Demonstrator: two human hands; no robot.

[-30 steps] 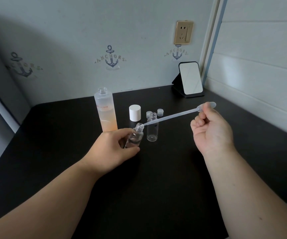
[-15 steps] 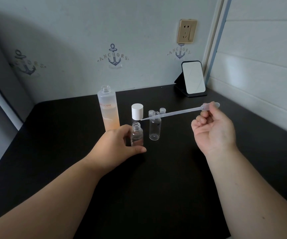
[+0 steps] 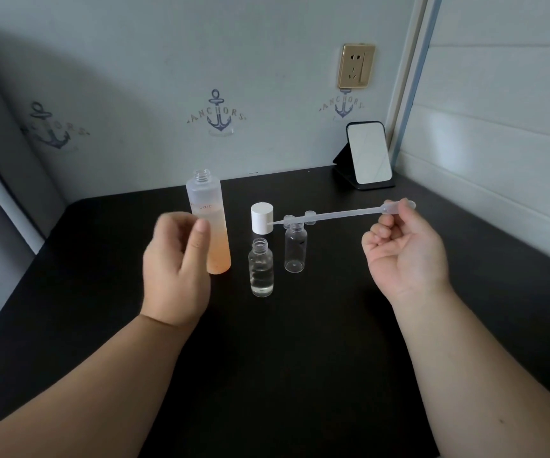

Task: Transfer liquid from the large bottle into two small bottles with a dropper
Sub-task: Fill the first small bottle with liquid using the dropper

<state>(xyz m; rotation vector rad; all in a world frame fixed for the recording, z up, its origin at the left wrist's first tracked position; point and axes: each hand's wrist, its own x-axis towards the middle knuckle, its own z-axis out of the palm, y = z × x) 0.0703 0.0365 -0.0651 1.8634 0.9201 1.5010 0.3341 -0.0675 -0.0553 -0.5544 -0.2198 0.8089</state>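
The tall frosted large bottle point(image 3: 209, 223), uncapped and holding orange-tinted liquid, stands on the black table point(image 3: 300, 358). Right of it stands a small clear bottle point(image 3: 261, 267) partly filled with clear liquid, upright and open. A second small bottle point(image 3: 295, 247) stands just behind and right of it, and looks empty. My right hand point(image 3: 402, 252) pinches the bulb of a clear plastic dropper point(image 3: 336, 214), which lies nearly level above the small bottles with its tip pointing left. My left hand point(image 3: 178, 262) hovers blurred in front of the large bottle, fingers loosely curled, holding nothing.
A white cap point(image 3: 262, 218) stands behind the small bottles, with two small clear caps point(image 3: 310, 217) beside it. A small mirror on a black stand point(image 3: 367, 157) sits at the back right corner. Walls close in at the back and right.
My left hand set the partly filled small bottle upright on the table, let go of it and moved left towards the large bottle. The dropper tip lifted away from that bottle's mouth.
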